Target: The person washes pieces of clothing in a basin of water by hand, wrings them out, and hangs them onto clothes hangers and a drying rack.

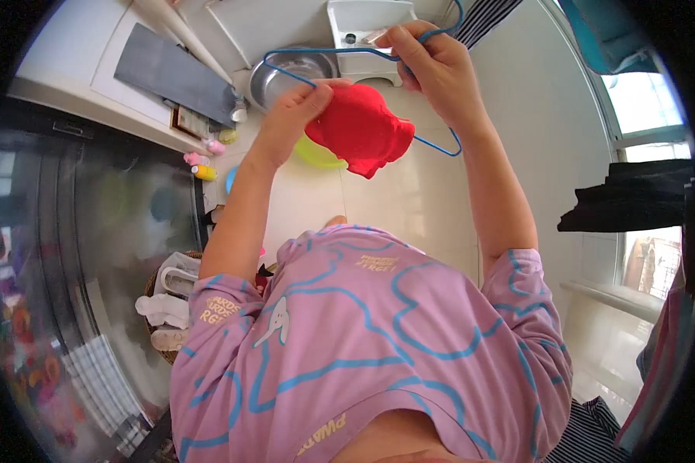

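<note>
A small red cloth (359,127) hangs over the lower bar of a blue hanger (440,147) at the upper middle of the head view. My left hand (305,112) pinches the cloth at its left edge, thumb on top, close to the hanger's left arm. Higher up on the right, my right hand (432,65) is closed around the hanger near its hook. The hanger is tilted, with one corner sticking out to the right below the cloth.
Behind my hands are a metal basin (261,81) and a white stand (372,17). A green basin (316,154) sits on the floor. Bottles (204,172) stand at the left, near a basket (161,343). Dark clothes (633,197) hang at the right.
</note>
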### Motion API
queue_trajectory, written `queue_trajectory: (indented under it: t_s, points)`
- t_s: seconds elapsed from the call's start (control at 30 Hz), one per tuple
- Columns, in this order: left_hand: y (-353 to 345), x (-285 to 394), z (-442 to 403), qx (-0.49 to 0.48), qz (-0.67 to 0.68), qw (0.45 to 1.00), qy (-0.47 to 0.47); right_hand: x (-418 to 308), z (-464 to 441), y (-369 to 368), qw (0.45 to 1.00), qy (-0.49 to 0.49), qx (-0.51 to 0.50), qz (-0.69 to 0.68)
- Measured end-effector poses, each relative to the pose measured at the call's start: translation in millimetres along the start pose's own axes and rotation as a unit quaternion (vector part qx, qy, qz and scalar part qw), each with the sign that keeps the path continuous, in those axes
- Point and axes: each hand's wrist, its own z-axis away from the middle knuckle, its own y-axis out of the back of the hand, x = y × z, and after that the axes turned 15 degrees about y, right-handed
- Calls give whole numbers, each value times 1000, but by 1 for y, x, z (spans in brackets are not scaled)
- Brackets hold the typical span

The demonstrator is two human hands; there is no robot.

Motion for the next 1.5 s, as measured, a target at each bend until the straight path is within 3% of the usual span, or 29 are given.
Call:
queue_trajectory:
  t_s: [0.07,0.17,0.2,0.27,0.33,0.37,0.43,0.5,0.57,0.63,0.7,0.8,0.93,1.03,1.07,1.13,1.17,1.2,1.23,1.33,1.37,1.43,1.5]
  points:
    - [-18,-1,-6,-43,20,999,-9,-10,-4,-3,999,-8,1,32]
    - [-21,-10,-15,8,26,999,40,-25,-4,6,997,-42,-7,71]
    - [-27,-10,-17,44,51,997,31,-28,-3,8,995,-43,-13,86]
    - [-29,-9,-18,112,-29,993,0,-35,1,17,993,-56,-14,104]
    - [-41,1,-15,107,78,991,1,-44,20,32,950,-64,-103,289]
    - [-34,-5,-22,117,118,986,-17,-47,30,35,944,-1,-127,305]
    - [-43,3,-21,106,158,981,-44,-49,57,46,947,-95,-151,266]
    - [-44,6,-24,79,139,982,-100,-27,83,41,987,-151,-15,45]
    - [-45,-1,-36,70,160,977,-122,-31,91,33,986,-117,60,-98]
    - [-52,1,-41,71,229,965,-104,-37,100,24,985,-50,89,-140]
    - [-53,-2,-49,59,285,953,-85,-38,105,16,991,37,70,-112]
    - [-53,-5,-59,27,323,944,-53,-30,116,9,998,45,42,-1]
    - [-48,-11,-66,-16,311,950,-33,-26,109,6,991,22,112,-72]
    - [-48,-11,-69,-29,338,941,-17,-10,106,13,995,7,90,-44]
    - [-44,-14,-73,-19,329,944,-15,-12,106,11,995,-21,94,13]
    - [-33,-8,-69,26,204,978,26,-4,98,2,987,-30,160,-11]
    - [-26,-6,-69,-3,135,991,-3,-16,86,-3,983,-37,178,8]
    - [-4,-39,-99,37,89,995,-9,-9,80,-2,982,-34,188,10]
    - [-10,-16,-90,76,87,993,-4,-12,62,3,978,-38,201,36]
    - [21,2,-66,56,155,983,80,8,27,18,965,-11,218,148]
    - [40,-8,-59,61,163,980,94,13,13,23,956,-8,221,191]
    - [77,-40,-43,69,170,977,111,4,-22,25,945,15,296,135]
    - [112,-77,-22,105,165,972,130,8,-59,43,927,74,301,210]
